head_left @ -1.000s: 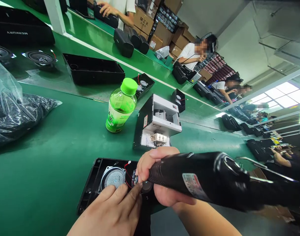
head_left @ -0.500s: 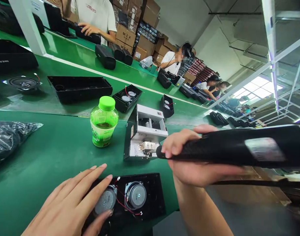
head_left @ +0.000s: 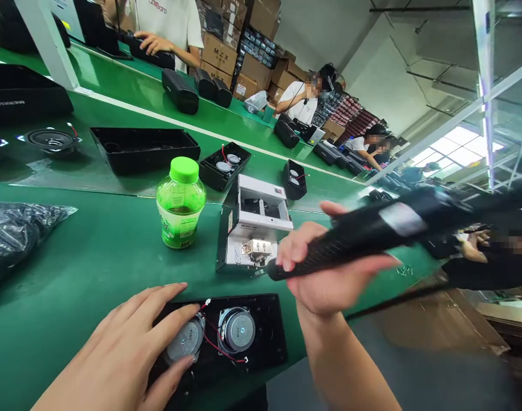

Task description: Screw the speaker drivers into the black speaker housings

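Observation:
My right hand (head_left: 324, 285) is wrapped round a black electric screwdriver (head_left: 355, 234), its bit end pointing left at the front of a white screw feeder (head_left: 261, 225). Whether the bit touches the feeder I cannot tell. My left hand (head_left: 128, 342) lies over the left part of a black speaker housing (head_left: 269, 331). Its thumb and index finger straddle the left speaker driver (head_left: 186, 341), partly covering it. To the right in that housing sits another speaker driver (head_left: 239, 331), with thin red and black wires ending in white plugs.
A green-capped bottle (head_left: 181, 202) stands left of the feeder, and a plastic bag of dark parts (head_left: 21, 240) lies at far left. Behind are an open black housing (head_left: 145, 149), a housing with speakers (head_left: 224, 165) and a loose speaker (head_left: 51, 140). Co-workers (head_left: 170, 34) work across the bench.
The screwdriver has swung from nearly level to tilted, its rear end up, and its tip has moved slightly left and down. My left hand stays around the left speaker driver.

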Action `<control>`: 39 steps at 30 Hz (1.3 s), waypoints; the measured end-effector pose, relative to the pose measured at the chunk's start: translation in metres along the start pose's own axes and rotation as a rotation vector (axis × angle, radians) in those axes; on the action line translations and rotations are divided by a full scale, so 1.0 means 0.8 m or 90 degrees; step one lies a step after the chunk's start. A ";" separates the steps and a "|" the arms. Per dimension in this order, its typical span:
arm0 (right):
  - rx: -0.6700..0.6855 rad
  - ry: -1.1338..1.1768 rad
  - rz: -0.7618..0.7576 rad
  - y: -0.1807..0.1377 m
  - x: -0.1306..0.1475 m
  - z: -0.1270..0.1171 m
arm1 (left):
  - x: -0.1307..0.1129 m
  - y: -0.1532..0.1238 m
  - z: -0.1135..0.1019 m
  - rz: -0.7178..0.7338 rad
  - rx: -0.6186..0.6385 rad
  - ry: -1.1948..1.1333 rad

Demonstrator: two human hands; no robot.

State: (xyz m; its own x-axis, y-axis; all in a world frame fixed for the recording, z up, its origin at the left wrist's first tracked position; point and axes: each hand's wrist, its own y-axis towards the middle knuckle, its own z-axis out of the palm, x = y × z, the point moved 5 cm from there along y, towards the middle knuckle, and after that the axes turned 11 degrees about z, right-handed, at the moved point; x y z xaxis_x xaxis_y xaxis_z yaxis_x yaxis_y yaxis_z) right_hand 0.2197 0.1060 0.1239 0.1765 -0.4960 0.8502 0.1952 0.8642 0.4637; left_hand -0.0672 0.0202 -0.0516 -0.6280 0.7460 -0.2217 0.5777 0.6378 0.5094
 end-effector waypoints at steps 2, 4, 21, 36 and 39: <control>0.004 0.007 0.026 -0.024 0.023 -0.002 | -0.003 0.002 0.002 -0.010 0.021 0.002; 0.041 -0.006 0.073 -0.051 0.043 0.001 | -0.007 0.007 0.001 -0.026 0.039 -0.004; 0.316 0.011 0.067 -0.123 -0.002 0.020 | -0.014 0.069 -0.027 -0.157 0.230 -0.158; 0.328 -0.026 0.080 -0.129 0.002 0.017 | -0.019 0.076 -0.029 -0.169 0.247 -0.141; 0.495 -0.087 0.136 -0.125 0.005 0.021 | -0.023 0.076 -0.033 -0.154 0.240 -0.133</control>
State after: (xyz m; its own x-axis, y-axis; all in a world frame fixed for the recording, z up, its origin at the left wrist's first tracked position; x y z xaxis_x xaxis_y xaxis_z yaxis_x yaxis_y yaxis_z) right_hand 0.1844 0.0190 0.0856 0.0050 -0.3421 0.9396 -0.5635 0.7753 0.2853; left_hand -0.0343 0.0401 0.0059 -0.6720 0.5652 -0.4784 0.6005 0.7940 0.0947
